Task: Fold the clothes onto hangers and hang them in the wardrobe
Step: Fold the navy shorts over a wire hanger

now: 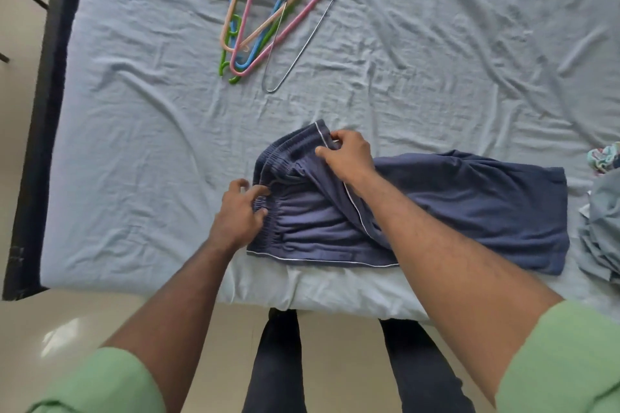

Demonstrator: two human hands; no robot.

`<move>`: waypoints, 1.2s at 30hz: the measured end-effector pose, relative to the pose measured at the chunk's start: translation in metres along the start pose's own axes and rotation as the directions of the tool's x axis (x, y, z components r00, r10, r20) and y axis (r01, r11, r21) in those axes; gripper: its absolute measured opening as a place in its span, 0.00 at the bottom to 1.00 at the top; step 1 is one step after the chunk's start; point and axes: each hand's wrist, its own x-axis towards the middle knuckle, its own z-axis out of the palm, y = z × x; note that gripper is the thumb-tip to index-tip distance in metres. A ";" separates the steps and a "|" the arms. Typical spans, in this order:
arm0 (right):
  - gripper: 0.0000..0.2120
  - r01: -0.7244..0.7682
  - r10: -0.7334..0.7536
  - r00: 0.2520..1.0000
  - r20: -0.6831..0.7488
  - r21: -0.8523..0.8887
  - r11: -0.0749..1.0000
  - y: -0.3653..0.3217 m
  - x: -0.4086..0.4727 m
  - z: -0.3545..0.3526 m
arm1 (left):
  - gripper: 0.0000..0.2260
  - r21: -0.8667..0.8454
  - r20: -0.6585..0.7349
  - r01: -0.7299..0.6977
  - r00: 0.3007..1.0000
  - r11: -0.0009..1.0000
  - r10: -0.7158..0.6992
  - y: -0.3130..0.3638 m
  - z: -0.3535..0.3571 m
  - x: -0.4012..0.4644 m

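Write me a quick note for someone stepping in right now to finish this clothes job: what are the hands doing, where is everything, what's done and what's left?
Left hand: fingers pinch the gathered waistband of the navy shorts at its near end.
Right hand: pinches the waistband's far corner by the white piping.
The shorts lie on the bed sheet, waistband to the left, legs stretching right.
Hangers: a loose pile of coloured plastic ones plus a wire one, farther up the bed, untouched.
More clothes are heaped at the right edge.
Done: shorts laid out.
Left: fold them onto a hanger, hang them up, then the rest. The wardrobe is not in view.
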 end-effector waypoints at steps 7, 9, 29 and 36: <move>0.08 0.545 -0.548 0.836 0.033 0.068 0.836 -0.008 -0.082 0.015 | 0.26 -0.320 -0.137 0.166 0.966 0.933 -0.219 0.012 -0.008 0.023; 0.08 0.617 -0.605 0.774 0.189 -0.012 0.787 0.000 -0.099 0.033 | 0.19 -0.244 -0.117 0.205 0.964 0.948 -0.239 0.011 -0.013 0.030; 0.13 0.571 -0.482 0.814 0.324 -0.294 0.767 0.049 -0.146 0.097 | 0.28 -0.399 0.011 0.363 0.920 0.842 -0.392 -0.006 0.001 -0.025; 0.15 0.412 -0.325 0.910 0.256 -0.630 0.658 0.088 -0.140 0.057 | 0.33 -0.399 0.068 0.409 0.906 0.821 -0.418 -0.008 0.015 -0.021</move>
